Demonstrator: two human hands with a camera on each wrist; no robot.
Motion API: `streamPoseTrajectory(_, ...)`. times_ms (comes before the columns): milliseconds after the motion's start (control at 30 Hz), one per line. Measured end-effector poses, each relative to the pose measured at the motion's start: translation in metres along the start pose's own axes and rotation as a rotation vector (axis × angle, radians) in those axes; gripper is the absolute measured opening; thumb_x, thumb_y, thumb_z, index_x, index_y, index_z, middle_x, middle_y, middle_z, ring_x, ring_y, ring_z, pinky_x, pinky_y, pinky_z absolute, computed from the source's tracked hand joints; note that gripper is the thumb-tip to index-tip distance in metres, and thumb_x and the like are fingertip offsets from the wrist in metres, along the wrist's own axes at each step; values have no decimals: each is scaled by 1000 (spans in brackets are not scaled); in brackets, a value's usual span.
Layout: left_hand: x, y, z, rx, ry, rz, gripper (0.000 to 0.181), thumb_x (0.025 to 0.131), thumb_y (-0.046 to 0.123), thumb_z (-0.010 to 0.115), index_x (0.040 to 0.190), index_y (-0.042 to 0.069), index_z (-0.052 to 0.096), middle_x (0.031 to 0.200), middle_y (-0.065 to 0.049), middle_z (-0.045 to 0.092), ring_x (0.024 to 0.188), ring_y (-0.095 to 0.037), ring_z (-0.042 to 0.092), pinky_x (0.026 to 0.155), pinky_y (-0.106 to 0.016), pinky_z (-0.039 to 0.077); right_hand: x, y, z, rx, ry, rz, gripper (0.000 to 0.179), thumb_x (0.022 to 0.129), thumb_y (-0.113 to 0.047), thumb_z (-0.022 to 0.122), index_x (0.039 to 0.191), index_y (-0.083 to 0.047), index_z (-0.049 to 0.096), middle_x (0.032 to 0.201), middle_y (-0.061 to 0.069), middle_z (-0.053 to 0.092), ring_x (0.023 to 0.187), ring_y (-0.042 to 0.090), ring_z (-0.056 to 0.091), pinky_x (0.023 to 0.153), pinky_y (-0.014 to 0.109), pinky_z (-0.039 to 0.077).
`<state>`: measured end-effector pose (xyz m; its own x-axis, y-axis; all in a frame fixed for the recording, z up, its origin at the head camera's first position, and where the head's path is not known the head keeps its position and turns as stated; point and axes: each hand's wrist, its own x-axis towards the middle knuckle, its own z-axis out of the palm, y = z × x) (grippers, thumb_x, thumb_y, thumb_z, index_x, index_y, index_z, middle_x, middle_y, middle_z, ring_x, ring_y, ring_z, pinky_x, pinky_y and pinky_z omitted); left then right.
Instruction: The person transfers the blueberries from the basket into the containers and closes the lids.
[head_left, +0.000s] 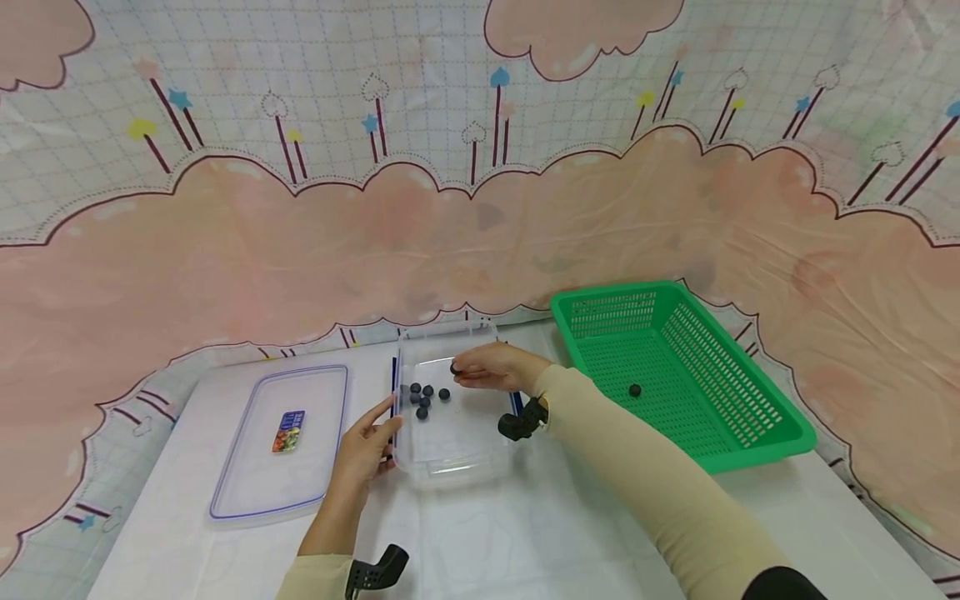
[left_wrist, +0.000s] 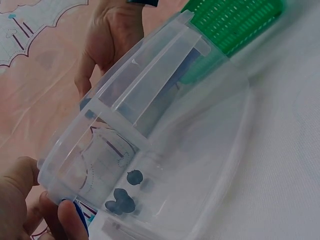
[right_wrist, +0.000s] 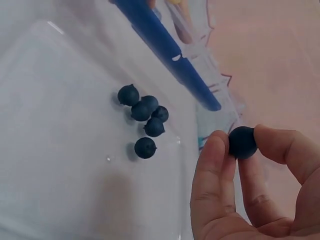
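My right hand (head_left: pixel 498 367) is over a clear plastic box (head_left: pixel 453 446), pinching one dark blueberry (right_wrist: pixel 243 142) between thumb and fingers. Several more blueberries (right_wrist: pixel 140 110) lie together on the box floor, towards its left side in the head view. On that left side, my left hand (head_left: pixel 362 448) grips the box wall beside a blue latch (right_wrist: pixel 170 55), thumb and fingers about the edge. To the right stands a green basket (head_left: pixel 750 454) with a single blueberry (head_left: pixel 635 390) on its bottom.
Left of the box, a clear lid with a blue-violet rim (head_left: pixel 243 442) lies flat on the white table (head_left: pixel 480 550). A small colourful label (head_left: pixel 288 432) is on the lid. Behind the table hangs a patterned cloth (head_left: pixel 420 242).
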<state>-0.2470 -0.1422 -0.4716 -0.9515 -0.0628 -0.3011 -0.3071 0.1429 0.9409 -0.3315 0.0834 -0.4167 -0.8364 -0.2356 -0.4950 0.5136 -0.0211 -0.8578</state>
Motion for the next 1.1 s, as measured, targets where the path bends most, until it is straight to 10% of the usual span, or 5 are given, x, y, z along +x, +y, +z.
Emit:
streamPoseTrajectory(233,0,0,-1,7,0,2,50,97,25,61,145,26,50,88,2,47,67,-8,47,58,-21,50,7,1,8,17,23,-13,35,94,4,58,128,10,56,133,27,56,84,18,63,103,37,47)
streamPoseTrajectory(567,0,-2,-1,4,6,4,50,96,25,61,145,26,50,83,3,46,66,-8,46,57,-22,50,18,20,21,-30,41,-51,7,88,11,59,92,6,63,78,7,61,76,17,62,94,34,54)
streamPoseTrajectory(1100,0,-4,1,6,10,6,50,96,25,61,145,26,50,84,3,47,66,-9,45,58,-22,50,29,38,23,-85,131,-4,21,86,9,63,106,13,66,95,16,69,77,15,61,89,31,56)
